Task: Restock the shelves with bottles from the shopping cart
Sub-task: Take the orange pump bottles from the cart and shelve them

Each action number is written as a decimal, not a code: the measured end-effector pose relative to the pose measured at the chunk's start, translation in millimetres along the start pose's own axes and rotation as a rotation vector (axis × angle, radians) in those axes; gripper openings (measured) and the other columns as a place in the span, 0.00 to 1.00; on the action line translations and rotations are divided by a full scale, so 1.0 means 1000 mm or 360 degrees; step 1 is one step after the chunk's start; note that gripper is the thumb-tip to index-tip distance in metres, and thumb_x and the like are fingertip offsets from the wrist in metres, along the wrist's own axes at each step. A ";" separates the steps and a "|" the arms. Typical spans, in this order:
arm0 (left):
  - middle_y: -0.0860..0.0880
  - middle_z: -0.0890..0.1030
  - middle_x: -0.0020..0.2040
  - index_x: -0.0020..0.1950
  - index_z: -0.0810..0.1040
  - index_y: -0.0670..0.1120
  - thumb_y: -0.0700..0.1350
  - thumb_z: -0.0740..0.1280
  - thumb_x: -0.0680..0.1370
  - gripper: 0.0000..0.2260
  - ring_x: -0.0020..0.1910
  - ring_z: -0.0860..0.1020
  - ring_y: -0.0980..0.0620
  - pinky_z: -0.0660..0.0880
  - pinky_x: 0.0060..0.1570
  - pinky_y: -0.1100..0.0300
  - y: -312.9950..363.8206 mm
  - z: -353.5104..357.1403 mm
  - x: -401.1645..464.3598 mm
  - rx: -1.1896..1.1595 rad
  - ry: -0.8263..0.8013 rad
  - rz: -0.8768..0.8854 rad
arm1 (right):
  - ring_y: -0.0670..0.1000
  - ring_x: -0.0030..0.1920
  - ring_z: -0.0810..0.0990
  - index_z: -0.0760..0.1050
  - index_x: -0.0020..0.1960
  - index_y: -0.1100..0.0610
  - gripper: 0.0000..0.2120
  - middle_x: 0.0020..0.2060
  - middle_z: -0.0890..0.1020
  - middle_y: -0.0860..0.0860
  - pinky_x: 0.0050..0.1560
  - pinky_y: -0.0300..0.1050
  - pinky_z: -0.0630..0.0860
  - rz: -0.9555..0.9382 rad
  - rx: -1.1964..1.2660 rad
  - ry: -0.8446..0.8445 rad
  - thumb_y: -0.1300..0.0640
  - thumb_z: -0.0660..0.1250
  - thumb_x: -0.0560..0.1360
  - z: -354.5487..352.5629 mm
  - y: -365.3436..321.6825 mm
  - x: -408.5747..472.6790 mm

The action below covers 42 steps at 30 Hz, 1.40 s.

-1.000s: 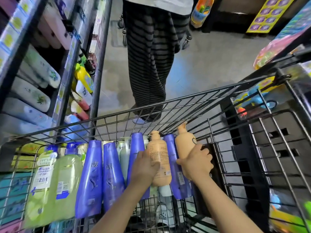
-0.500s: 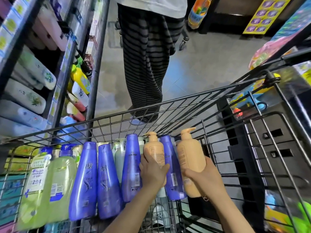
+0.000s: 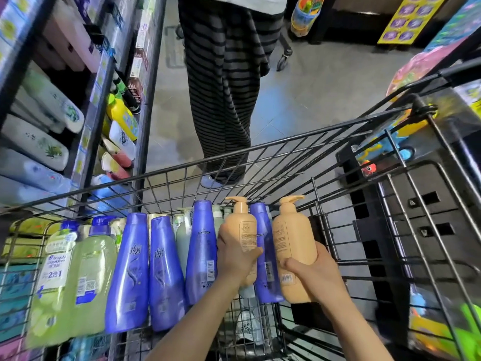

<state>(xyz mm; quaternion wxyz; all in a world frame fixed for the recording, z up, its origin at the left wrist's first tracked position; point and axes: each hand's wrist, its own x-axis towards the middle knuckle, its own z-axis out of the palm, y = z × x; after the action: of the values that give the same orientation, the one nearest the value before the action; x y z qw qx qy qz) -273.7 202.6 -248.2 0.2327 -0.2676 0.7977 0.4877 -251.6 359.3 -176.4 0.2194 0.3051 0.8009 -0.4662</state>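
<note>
Shelving, dark metal with price tags along its edges, runs down the left side, stocked with pale tubes and a yellow bottle lying tilted (the labels are too blurred to read). Below it starts the black wire shopping cart, packed with upright bottles. At its far left stand two pale green bottles with blue caps, touching each other. Just beside them come two tall purple plastic bottles, then a third purple bottle set a little further back, with greyish-white bottles showing behind the gap.

Next comes the left hand, wrapped around the lower body of a peach-coloured pump bottle, thumb across the front label and fingers curled behind. A fourth purple bottle stands between this pump bottle and the next one. The right hand closes on a second, larger peach pump bottle, gripping it low from the right side, thumb across the front near the barcode. Both pump bottles are upright and inside the cart.

Beyond the cart's front rail another person stands in the aisle in striped grey-and-black trousers. To the right, a black plastic crate sits against the cart's side, with colourful packaged goods above it.
</note>
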 end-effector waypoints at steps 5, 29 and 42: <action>0.42 0.68 0.65 0.75 0.50 0.43 0.57 0.77 0.65 0.50 0.63 0.72 0.42 0.75 0.56 0.44 0.002 0.002 -0.001 0.0333 0.0137 -0.0129 | 0.47 0.48 0.80 0.71 0.63 0.54 0.34 0.49 0.81 0.48 0.40 0.43 0.75 -0.0015 0.0062 -0.0039 0.51 0.76 0.58 0.000 0.000 -0.006; 0.59 0.84 0.34 0.45 0.77 0.50 0.41 0.79 0.65 0.15 0.35 0.82 0.59 0.74 0.30 0.71 0.029 -0.155 -0.137 -0.0452 -0.0201 0.0122 | 0.55 0.49 0.84 0.71 0.64 0.52 0.28 0.52 0.83 0.53 0.50 0.57 0.81 -0.0049 0.0467 -0.0201 0.56 0.77 0.66 -0.049 -0.037 -0.140; 0.42 0.84 0.48 0.55 0.77 0.41 0.48 0.78 0.55 0.31 0.44 0.81 0.45 0.76 0.50 0.51 0.035 -0.239 -0.357 -0.1137 0.0310 0.0458 | 0.58 0.48 0.84 0.72 0.64 0.56 0.35 0.50 0.85 0.56 0.46 0.56 0.81 -0.0535 0.0461 -0.0854 0.56 0.80 0.59 -0.084 -0.062 -0.239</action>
<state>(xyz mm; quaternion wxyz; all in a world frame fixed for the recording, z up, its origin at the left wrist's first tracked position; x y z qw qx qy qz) -55.7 71.4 100.3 -0.0224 -0.2623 0.6254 0.7346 -128.8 342.2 53.1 0.2967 0.0635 0.6792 -0.6683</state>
